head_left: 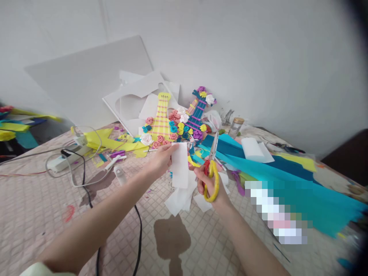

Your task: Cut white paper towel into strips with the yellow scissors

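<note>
My left hand (163, 158) pinches the upper edge of a white paper strip (179, 168), which hangs upright over the table. Close on its right, my right hand (209, 182) is closed round a pair of scissors (213, 165) with yellow and red handles. The blades point up and away from me, apart from the strip. Beneath both hands lie several loose white paper pieces (179, 199). Behind them stand a yellow paper guitar (162, 119) and a dark blue one (197, 114), both trimmed with paper roses.
A power strip (64, 159) with cables and a glue gun (119, 175) lie on the left. Teal crepe paper (276, 184), a white roll (253, 149) and a glass jar (236, 127) are on the right. Cut-out white board (115, 103) leans against the wall.
</note>
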Motion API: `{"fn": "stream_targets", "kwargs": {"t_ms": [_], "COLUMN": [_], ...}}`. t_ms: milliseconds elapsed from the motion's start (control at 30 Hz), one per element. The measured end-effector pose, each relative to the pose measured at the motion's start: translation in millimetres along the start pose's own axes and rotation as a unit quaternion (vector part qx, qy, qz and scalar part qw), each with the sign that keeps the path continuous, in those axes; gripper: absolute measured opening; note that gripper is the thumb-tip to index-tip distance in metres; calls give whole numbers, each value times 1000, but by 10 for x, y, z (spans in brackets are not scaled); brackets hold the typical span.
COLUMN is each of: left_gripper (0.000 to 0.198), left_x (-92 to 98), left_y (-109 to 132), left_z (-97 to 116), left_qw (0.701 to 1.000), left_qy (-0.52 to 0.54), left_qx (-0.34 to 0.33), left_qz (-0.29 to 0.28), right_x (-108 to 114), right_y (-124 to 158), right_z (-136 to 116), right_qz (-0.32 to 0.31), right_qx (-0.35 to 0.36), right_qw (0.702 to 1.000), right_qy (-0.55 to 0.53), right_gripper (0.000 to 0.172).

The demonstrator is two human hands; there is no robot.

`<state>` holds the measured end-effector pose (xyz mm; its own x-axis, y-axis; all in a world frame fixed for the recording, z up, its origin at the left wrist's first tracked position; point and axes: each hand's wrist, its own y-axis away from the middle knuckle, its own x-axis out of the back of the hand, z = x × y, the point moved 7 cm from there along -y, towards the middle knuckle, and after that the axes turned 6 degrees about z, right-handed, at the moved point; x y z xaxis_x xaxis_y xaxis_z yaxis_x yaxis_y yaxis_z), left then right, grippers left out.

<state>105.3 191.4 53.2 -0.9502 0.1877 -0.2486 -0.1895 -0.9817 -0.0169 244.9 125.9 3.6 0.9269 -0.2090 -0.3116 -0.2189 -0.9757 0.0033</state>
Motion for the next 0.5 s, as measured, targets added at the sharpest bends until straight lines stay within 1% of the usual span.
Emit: {"fn": "stream_targets", "kwargs": {"t_ms": [133, 200, 267, 333, 367, 433, 500], "left_gripper": [22, 22, 24, 28, 30, 32, 32], "left_x": [-82, -74, -42, 23, 72, 197, 337], "left_y": [194, 245, 275, 286, 284, 263, 220], "left_z": [-11, -10, -5, 0, -1, -9, -28], "left_qw": [998, 997, 998, 1000, 999, 992, 983], "left_qy": [48, 60, 51, -1, -38, -112, -159], "left_qx": [32, 38, 29, 3, -12, -37, -50], "left_qz": [-22, -24, -27, -20, -7, 33, 72], "right_x": [-77, -130, -187, -247, -273, -310, -301], "right_y": [46, 86, 137, 192, 219, 258, 263], "right_z": [73, 110, 141, 178, 197, 233, 243], "right_qz": [-29, -45, -60, -77, -85, -99, -97], "right_qx": [-18, -31, -42, -59, -70, -91, -100], "right_qw": [999, 998, 997, 995, 994, 991, 989], "right_qy": [15, 20, 20, 18, 17, 28, 54], "right_gripper": [38, 37, 36, 35, 35, 34, 33]}}
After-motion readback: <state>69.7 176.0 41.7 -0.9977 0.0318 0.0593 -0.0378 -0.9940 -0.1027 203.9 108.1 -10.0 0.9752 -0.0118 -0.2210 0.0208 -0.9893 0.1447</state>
